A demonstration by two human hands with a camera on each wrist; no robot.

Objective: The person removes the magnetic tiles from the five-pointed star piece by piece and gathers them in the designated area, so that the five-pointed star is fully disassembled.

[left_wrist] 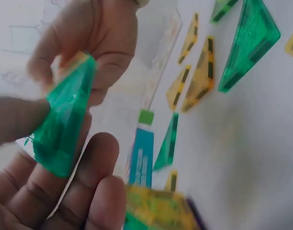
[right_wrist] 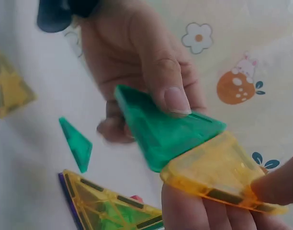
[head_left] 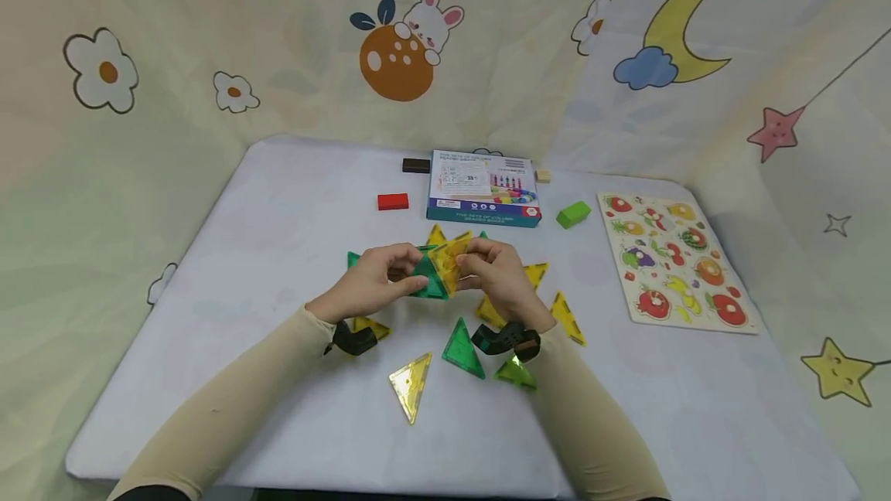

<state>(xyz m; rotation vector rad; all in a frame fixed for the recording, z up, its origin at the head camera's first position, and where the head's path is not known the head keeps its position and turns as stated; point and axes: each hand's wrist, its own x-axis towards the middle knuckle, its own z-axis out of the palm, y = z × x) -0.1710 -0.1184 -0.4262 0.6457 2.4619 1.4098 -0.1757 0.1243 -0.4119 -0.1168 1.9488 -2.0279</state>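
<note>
Above the table, my left hand (head_left: 369,281) pinches a translucent green triangular magnetic tile (right_wrist: 173,132), its thumb lying on the face. My right hand (head_left: 504,277) grips a yellow triangular magnetic tile (right_wrist: 216,172) between thumb and fingers. In the right wrist view the two tiles meet edge to edge. Below the hands lies a group of yellow and green tiles with a purple edge (right_wrist: 115,201), partly hidden in the head view. Loose around it are a yellow triangle (head_left: 411,386), a green triangle (head_left: 462,349) and several other tiles.
A flat printed box (head_left: 483,207) lies at the back, between a black block (head_left: 416,165) and a small beige block (head_left: 543,175). A red block (head_left: 393,202) and a green block (head_left: 573,214) are nearby. A fruit puzzle board (head_left: 626,296) lies on the right.
</note>
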